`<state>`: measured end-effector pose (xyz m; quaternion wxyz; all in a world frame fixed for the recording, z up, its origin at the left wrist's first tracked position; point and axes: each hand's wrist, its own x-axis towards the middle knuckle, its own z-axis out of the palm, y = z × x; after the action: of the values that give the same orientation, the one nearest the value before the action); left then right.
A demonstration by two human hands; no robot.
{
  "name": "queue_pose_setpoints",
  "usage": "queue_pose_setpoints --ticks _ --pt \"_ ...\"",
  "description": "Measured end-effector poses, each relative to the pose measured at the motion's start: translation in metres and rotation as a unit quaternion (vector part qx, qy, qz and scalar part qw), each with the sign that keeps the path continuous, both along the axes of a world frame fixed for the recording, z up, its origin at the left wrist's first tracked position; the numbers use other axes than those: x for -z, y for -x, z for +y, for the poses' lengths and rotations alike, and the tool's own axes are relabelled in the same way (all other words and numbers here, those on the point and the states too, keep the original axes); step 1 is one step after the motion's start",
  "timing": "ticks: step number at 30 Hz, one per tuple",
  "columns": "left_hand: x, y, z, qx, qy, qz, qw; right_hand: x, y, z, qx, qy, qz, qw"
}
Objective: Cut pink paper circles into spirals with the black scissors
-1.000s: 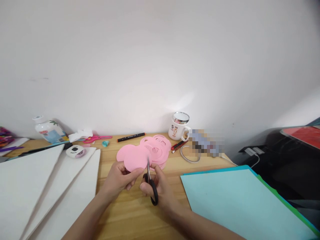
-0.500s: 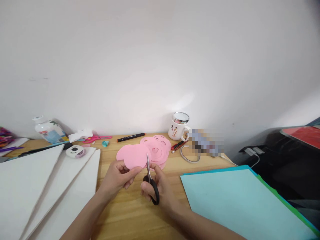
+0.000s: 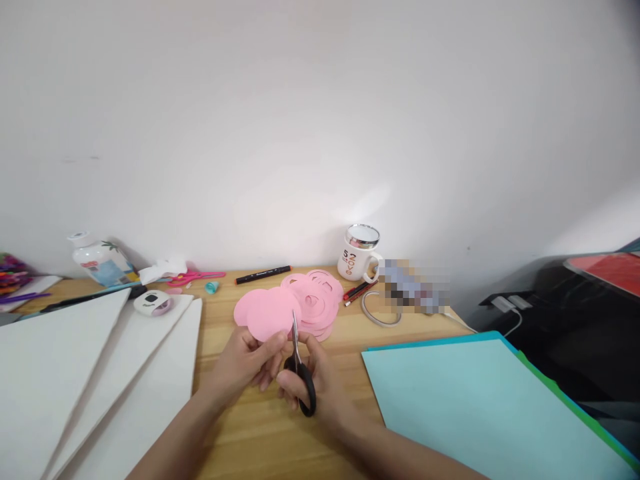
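A round piece of pink paper [image 3: 273, 315] is pinched at its lower edge by my left hand [image 3: 254, 357], thumb on top. My right hand [image 3: 320, 377] grips a pair of black-handled scissors [image 3: 306, 390], whose metal blades point away from me and lie over the paper's right edge. Just behind, a heap of pink paper cut-outs [image 3: 327, 303] with rings and holes lies on the wooden table [image 3: 260, 433]. Another rounded pink piece [image 3: 243, 309] shows to the left, partly covered by the held circle.
A white mug [image 3: 357, 260] stands against the wall, near a black marker [image 3: 263, 275]. Pink scissors [image 3: 200, 276] and a white bottle [image 3: 103, 263] are at the back left. White sheets [image 3: 150, 387] lie left, light-blue sheets [image 3: 460, 393] right.
The scissors have shifted slightly left and lower against the circle's edge. My left hand has moved a little right, its thumb now closer to the blades.
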<state>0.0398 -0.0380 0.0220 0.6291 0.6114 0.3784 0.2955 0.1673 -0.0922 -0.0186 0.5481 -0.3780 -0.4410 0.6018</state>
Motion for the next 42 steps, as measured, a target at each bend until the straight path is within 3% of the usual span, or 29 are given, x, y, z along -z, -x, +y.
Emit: queue_pose_setpoints --ticks 10,20,26,42 --pt "0.006 0.000 -0.002 0.008 0.014 -0.015 1.000 -0.010 -0.002 0.004 -0.015 -0.050 0.117 0.992" --pt "0.005 0.003 0.000 0.027 -0.011 0.000 1.000 -0.004 -0.003 0.005 -0.008 -0.058 0.071 0.996" --pt "0.002 0.005 0.002 0.022 -0.011 0.000 1.000 -0.006 -0.005 0.005 0.021 -0.019 0.006 1.000" --pt "-0.005 0.006 0.001 -0.012 -0.017 0.009 1.000 -0.002 -0.006 0.003 0.010 0.004 -0.002 1.000"
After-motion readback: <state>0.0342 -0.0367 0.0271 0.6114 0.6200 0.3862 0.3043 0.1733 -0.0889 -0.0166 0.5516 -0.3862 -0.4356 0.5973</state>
